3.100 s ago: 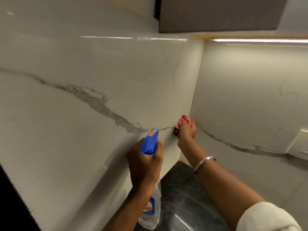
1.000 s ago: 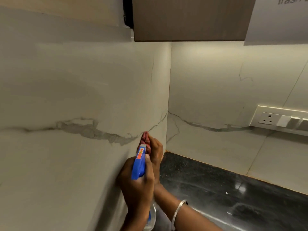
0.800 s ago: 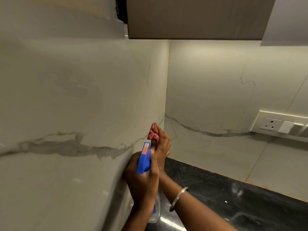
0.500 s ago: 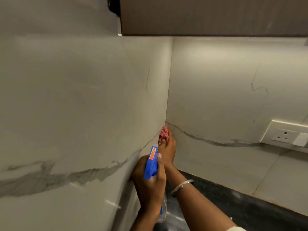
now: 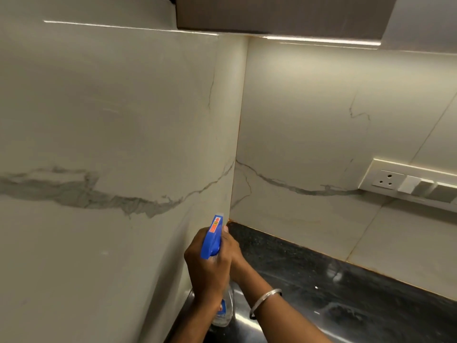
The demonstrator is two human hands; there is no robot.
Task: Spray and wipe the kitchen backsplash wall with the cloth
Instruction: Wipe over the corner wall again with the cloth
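The left hand [image 5: 207, 271] grips the upright spray bottle [image 5: 211, 241], its nozzle pointing away toward the far corner of the wall [image 5: 123, 120]. The right hand [image 5: 231, 247] sits just behind it; I cannot tell how its fingers lie.

Glossy veined marble backsplash [image 5: 123, 120]; polished black stone counter [image 5: 321, 280]; blue plastic sprayer [image 5: 211, 238]; metal bangle [image 5: 265, 299].

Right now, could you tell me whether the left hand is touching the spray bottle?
Touching. The head view shows the left hand gripping the spray bottle below its blue head.

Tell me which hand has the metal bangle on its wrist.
The right hand, half hidden behind the left hand; its wrist carries the bangle, while the left grips the blue spray bottle.
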